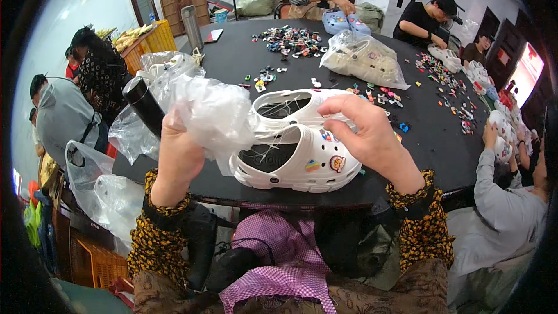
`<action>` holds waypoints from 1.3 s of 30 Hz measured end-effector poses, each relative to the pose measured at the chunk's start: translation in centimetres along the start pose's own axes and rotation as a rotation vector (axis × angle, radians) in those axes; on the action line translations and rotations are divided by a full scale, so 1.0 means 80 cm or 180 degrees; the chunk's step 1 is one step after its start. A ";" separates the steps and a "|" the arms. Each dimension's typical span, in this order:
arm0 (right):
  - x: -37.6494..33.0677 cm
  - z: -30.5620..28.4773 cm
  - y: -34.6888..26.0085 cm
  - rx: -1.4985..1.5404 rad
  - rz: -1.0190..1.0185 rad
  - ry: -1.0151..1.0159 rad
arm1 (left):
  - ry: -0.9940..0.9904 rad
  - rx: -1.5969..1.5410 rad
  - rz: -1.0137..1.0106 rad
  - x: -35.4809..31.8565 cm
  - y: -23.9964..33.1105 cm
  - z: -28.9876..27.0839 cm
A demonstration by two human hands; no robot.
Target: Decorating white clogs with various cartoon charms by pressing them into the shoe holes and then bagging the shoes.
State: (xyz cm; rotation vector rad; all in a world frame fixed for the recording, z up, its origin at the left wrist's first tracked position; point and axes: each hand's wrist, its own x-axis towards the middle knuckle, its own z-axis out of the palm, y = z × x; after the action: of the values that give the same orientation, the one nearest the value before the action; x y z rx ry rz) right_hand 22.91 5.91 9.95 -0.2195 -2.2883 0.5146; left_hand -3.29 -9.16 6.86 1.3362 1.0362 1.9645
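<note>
A pair of white clogs point(299, 166) sits on the black table in front of me, side by side, toes pointing right. Colourful charms, one a rainbow shape, are set in the nearer clog's upper, and loose clear strands cross the heel openings. My left hand point(181, 145) grips a crumpled clear plastic bag point(218, 110), which hangs against the heels of the clogs and hides some of my fingers. Over the toes hovers my right hand point(369, 131), its fingers curved, with a gap between thumb and forefinger and nothing visible in it.
Loose charms point(290, 40) lie heaped across the black table point(232, 43). A bagged pair of clogs point(366, 58) stands beyond mine. At left are a black bottle point(144, 104), a steel flask point(192, 26) and more plastic bags point(107, 192). Several people work around the table.
</note>
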 end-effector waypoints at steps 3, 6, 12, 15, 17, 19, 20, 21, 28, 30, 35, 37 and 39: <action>-0.013 0.008 0.002 0.0060 0.0175 -0.0122 | 0.0004 -0.0141 0.0125 0.000 0.002 0.018; -0.016 0.011 0.001 -0.0324 -0.0053 -0.0309 | 0.0085 -0.0187 -0.0046 -0.002 0.016 0.020; -0.018 0.023 0.014 -0.0168 -0.0098 -0.0413 | -0.2134 0.1416 -0.0294 -0.009 0.017 0.042; -0.016 0.029 0.016 0.0008 -0.0011 -0.0430 | -0.2142 0.2215 -0.0743 -0.007 0.023 0.046; -0.013 0.029 0.013 -0.0134 -0.0129 -0.0438 | -0.1191 0.3093 0.0081 0.001 0.018 0.029; -0.009 0.025 0.003 -0.0194 -0.0188 -0.0353 | -0.0059 0.2732 0.0065 0.007 0.022 0.012; -0.008 0.024 0.000 -0.0277 -0.0207 -0.0275 | 0.0016 0.2681 0.0290 0.010 0.026 0.008; -0.006 0.024 -0.004 -0.0279 -0.0195 -0.0280 | 0.0092 0.2627 0.0513 0.013 0.031 0.006; 0.011 0.020 -0.047 0.0856 -0.0226 -0.0023 | -0.1483 0.2666 0.0662 -0.011 0.050 0.066; 0.010 0.021 -0.045 0.0778 -0.0218 -0.0043 | -0.1965 0.2199 0.0080 -0.017 0.048 0.073; 0.007 0.025 -0.024 0.0820 0.0067 -0.0002 | -0.2401 0.2717 -0.0024 -0.013 0.020 0.055; 0.008 0.026 -0.017 0.0424 -0.0089 -0.0081 | -0.2650 0.2929 -0.0431 -0.013 0.021 0.051; 0.010 0.028 -0.009 0.0158 -0.0165 -0.0150 | -0.2904 0.2883 -0.0484 -0.013 0.032 0.048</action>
State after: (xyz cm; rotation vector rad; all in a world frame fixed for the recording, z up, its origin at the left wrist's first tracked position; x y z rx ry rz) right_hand 20.70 4.83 9.39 -0.1244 -2.3174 0.5545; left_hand 0.64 -10.30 9.28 2.1906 1.4765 0.5234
